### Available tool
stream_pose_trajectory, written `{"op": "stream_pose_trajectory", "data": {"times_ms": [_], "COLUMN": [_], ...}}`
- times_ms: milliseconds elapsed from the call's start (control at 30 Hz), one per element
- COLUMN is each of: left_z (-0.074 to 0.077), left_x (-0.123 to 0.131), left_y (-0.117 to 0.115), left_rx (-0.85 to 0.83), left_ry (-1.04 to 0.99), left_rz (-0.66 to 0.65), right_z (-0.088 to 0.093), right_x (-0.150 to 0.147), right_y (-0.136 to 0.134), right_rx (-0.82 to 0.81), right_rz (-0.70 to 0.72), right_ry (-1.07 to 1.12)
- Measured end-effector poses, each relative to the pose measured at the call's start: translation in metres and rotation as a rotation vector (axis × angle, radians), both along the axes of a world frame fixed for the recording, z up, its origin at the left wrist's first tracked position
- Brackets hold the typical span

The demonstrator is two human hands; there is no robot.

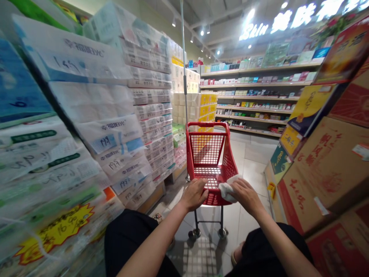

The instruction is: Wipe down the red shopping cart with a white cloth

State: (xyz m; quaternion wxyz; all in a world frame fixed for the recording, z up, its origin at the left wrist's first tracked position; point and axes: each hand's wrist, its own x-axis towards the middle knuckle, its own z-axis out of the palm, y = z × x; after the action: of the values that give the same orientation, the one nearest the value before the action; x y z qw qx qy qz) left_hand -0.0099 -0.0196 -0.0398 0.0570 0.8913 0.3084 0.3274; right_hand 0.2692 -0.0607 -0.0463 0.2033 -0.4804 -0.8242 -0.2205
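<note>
A red plastic shopping cart [208, 173] with grid walls stands upright in the aisle, directly in front of me. My left hand [195, 194] is closed round the near rim of its basket, on the left side. In my right hand [244, 193] is a crumpled white cloth [227, 191], pressed against the near right corner of the same rim. The fingers of that hand are bent over the cloth and partly hidden by it. A thin metal pole [185, 73] rises at the cart's far left side.
Wrapped tissue packs [115, 134] are stacked high along the left. Cardboard boxes [331, 165] line the right side. Shelves [259, 82] of small goods stand at the back, beyond the tiled floor [253, 173]. My knees flank the cart's near end.
</note>
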Motion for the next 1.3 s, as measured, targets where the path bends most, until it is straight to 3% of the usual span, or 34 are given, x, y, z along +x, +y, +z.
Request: {"op": "stream_pose_trajectory", "data": {"times_ms": [100,167,367,433,500,600,733,800,933,1067,1300], "left_z": [0.002,0.002,0.0,0.0,0.003,0.014,0.022,0.017,-0.006,-0.014,0.0], "left_x": [0.01,0.016,0.026,0.024,0.02,0.018,0.041,0.063,0.091,0.068,-0.007], "left_y": [-0.007,-0.012,-0.023,-0.026,-0.028,-0.034,-0.045,-0.049,-0.042,-0.025,0.013], "left_rx": [-0.022,-0.033,-0.008,0.004,0.014,0.046,0.132,0.144,0.153,0.234,0.352], "left_ry": [-0.038,-0.053,-0.041,-0.037,-0.025,-0.025,0.025,0.13,0.297,0.323,0.311], "left_rz": [-0.04,-0.058,-0.04,-0.018,-0.011,0.014,0.062,0.03,0.079,-0.003,-0.205], "right_z": [0.0,-0.001,-0.013,-0.012,-0.004,0.015,0.025,0.018,0.003,0.002,0.005], "right_x": [0.005,-0.008,-0.092,-0.106,-0.101,-0.07,-0.032,-0.028,-0.033,-0.028,-0.006], "right_y": [-0.001,0.001,0.009,0.006,-0.002,-0.018,-0.026,-0.023,-0.018,-0.017,-0.005], "right_rx": [-0.006,-0.033,-0.154,-0.177,-0.195,-0.184,-0.092,-0.133,-0.188,-0.155,-0.165], "right_rz": [-0.032,-0.043,-0.025,0.006,0.101,0.192,-0.043,-0.124,-0.088,-0.064,-0.102], "right_ry": [0.015,0.012,0.095,0.15,0.177,0.259,0.568,0.632,0.519,0.463,0.397]}}
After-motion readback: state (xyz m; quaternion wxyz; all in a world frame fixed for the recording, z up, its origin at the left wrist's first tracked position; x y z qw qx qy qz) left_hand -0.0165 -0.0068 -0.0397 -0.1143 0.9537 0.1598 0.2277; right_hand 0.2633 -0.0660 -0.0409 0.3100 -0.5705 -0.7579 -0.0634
